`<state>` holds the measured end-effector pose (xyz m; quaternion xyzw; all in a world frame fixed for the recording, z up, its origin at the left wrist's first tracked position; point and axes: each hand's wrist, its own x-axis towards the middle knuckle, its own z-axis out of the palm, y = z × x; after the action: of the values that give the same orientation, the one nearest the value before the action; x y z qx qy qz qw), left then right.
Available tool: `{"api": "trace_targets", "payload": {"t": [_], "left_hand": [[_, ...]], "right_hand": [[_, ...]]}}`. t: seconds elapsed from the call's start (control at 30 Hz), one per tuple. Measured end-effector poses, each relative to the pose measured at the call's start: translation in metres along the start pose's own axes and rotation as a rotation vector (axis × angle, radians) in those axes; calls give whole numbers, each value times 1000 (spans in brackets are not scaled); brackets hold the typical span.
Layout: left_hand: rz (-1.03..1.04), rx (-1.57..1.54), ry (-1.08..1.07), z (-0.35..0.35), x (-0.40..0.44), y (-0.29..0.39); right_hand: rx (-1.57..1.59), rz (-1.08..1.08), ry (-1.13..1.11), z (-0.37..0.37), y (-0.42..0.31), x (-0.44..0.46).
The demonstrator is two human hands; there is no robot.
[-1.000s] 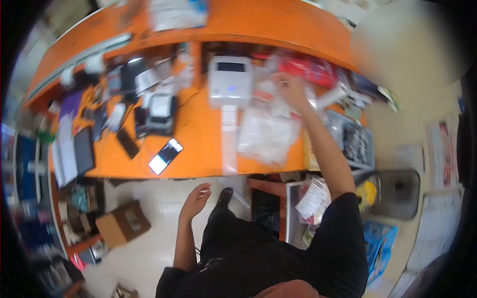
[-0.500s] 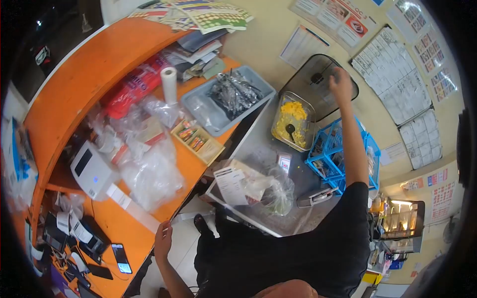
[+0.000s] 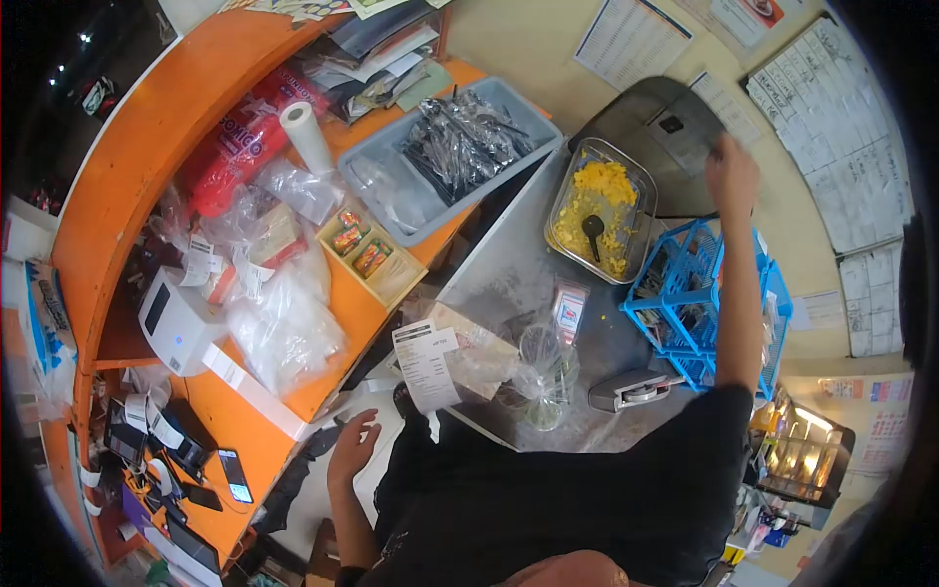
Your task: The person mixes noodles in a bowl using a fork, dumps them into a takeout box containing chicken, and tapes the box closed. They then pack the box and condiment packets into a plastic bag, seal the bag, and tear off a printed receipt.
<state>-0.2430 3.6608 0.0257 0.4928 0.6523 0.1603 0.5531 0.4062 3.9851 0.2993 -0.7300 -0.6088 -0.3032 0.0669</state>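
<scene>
My right hand (image 3: 732,178) is closed at the right edge of a dark see-through lid (image 3: 641,127), which stands tilted up against the wall. Below the lid sits a clear-walled food container (image 3: 648,217) with yellow crumbly food (image 3: 604,182) and a black spoon (image 3: 593,231) in it. My left hand (image 3: 354,446) hangs over the gap beside the orange counter, its fingers loosely bent and apart, holding nothing. Near it, a printed receipt (image 3: 424,364) lies on a plastic bag of packed food (image 3: 479,352) on the metal table.
A blue basket rack (image 3: 690,293) stands under my right forearm. A tape dispenser (image 3: 636,389) and small packet (image 3: 568,311) lie on the metal table (image 3: 499,264). The orange counter (image 3: 293,460) carries a grey cutlery tray (image 3: 416,230), wooden box (image 3: 391,289), receipt printer (image 3: 176,318) and phone (image 3: 235,475).
My right hand has moved from in front of the lid to its right edge. My left hand has drawn away from the counter edge. The view has shifted slightly.
</scene>
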Motion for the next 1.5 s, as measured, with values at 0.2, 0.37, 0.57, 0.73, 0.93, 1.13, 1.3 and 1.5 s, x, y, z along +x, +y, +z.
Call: {"api": "trace_targets", "payload": {"t": [0.2, 0.37, 0.57, 0.73, 0.93, 1.13, 1.3, 1.5], "left_hand": [[137, -52, -43, 15, 10, 53], [370, -237, -232, 24, 20, 183], [661, -4, -290, 49, 30, 232], [442, -348, -296, 61, 11, 169], [263, -517, -136, 49, -26, 141], [398, -611, -34, 42, -44, 125], [522, -622, 289, 21, -63, 74], [242, -814, 478, -26, -111, -10]], "right_hand": [[224, -595, -148, 1, -96, -174], [354, -662, -117, 58, -139, -251], [528, -596, -304, 95, -139, -306], [689, -292, -633, 95, -121, -348], [733, -426, -698, 118, -114, -362], [672, -510, -890, 126, -86, -350], [652, -408, -881, 104, -106, -291], [1200, -313, -625, -63, -266, -233]]}}
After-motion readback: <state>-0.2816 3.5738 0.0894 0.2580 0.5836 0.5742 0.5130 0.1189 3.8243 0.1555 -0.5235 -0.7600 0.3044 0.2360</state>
